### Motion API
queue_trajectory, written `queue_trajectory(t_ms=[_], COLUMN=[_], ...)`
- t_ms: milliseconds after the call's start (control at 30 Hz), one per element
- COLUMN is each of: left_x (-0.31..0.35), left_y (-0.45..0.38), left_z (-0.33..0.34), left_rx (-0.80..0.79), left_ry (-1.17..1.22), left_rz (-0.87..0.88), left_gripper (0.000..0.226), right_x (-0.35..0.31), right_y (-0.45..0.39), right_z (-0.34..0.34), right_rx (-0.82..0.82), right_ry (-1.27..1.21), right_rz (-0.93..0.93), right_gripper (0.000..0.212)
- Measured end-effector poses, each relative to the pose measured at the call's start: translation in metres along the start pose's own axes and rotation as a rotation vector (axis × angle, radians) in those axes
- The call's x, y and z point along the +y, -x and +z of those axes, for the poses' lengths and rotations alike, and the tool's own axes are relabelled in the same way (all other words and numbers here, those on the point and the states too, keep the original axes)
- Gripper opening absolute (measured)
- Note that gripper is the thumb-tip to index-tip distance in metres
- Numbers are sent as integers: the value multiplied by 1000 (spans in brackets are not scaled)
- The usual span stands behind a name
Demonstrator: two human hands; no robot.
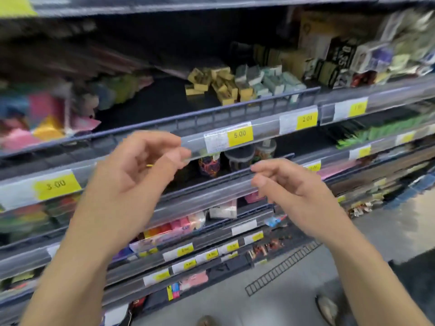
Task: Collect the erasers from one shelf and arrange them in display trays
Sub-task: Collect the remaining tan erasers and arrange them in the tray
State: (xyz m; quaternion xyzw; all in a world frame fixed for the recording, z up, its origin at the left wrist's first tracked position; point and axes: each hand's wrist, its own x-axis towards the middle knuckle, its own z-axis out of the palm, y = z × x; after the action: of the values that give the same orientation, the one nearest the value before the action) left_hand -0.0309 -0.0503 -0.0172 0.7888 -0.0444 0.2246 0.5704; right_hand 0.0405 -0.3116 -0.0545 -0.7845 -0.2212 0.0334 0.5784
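Both hands hover before the shelving, apart from each other, fingers loosely curled and holding nothing: the left hand (pixel 143 168) near the "5.00" price label (pixel 240 135), the right hand (pixel 284 184) lower. The small boxed erasers (pixel 237 83) lie heaped behind the shelf's low blue rail (pixel 211 118), with bare dark shelf just left of them. Grey floor (pixel 388 234) shows below right.

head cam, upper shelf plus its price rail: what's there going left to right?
Pink and yellow packets → 3.00 tag → yellow eraser boxes → 5.00 tag → pale green eraser boxes → 2.00 tag → dark box marked 0.35.
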Motion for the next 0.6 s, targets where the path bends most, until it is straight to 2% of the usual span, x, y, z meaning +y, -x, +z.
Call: queue_trajectory(t_ms=[133,200,300,400,500,600], left_x=[12,12,7,6,6,4], left_y=[-51,-71,-85,-86,-86,-86], left_z=[-6,-4,3,11,18,21], left_rx=[101,92,-22,-69,-62,-51], left_ry=[-280,-469,-779,-1069,-1194,-1242], left_rz=[220,227,138,133,154,157], left_gripper=[16,23,44,51,46,42], right_x=[-48,-64,-73,-73,-72,-73], right_y=[-52,-79,-125,-175,-221,-252], right_z=[-12,-16,-23,-28,-23,-9], right_rx=[6,41,60,-59,-265,-414], right_ry=[85,152,382,695,960,1042], right_rz=[-160,-237,-305,-299,-319,-363], right_gripper=[16,15,15,33,49,58])
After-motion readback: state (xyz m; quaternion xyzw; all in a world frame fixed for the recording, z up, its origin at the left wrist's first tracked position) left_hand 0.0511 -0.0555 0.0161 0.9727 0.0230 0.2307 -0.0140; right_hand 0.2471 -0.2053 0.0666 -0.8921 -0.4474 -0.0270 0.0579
